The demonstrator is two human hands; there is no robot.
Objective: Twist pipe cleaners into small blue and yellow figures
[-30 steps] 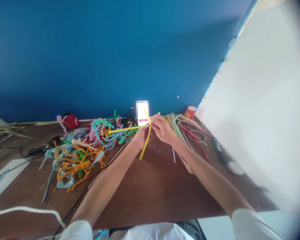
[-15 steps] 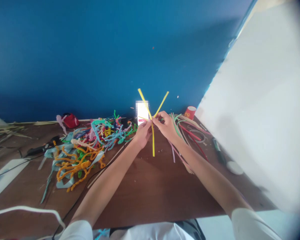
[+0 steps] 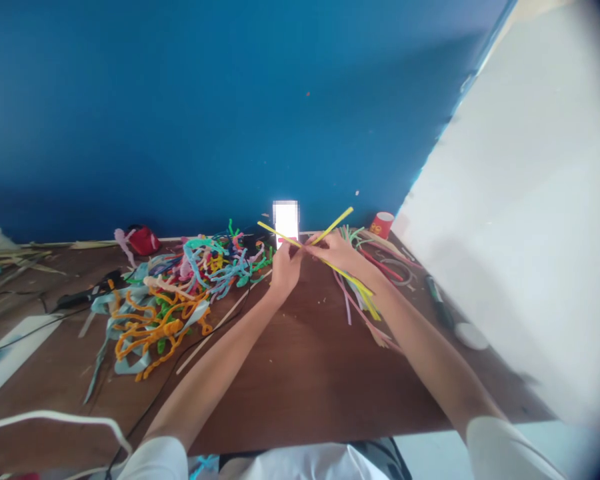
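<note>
Several yellow strips [image 3: 338, 222] cross one another in front of me, raised above the table. My left hand [image 3: 286, 268] is closed, pinching them close to the crossing point from the left. From the right, my right hand [image 3: 334, 251] is also closed on the strips, its fingertips meeting those of the left. Two ends point up and outward, one to each side. Other ends pass under my right hand and come out by the right wrist. My fingers hide the crossing itself.
Behind my hands a lit phone [image 3: 287, 223] leans at the wall. Left lies a tangle of coloured fuzzy stems [image 3: 170, 328]. On the right are pale strips [image 3: 349, 308], a red paper cup [image 3: 381, 225], a dark marker-like object [image 3: 437, 301] and a white round object [image 3: 470, 336].
The yellow strips have turned in my hands. The end that hung straight down now lies to the right, under my right wrist, and the upper ends spread lower and wider.
</note>
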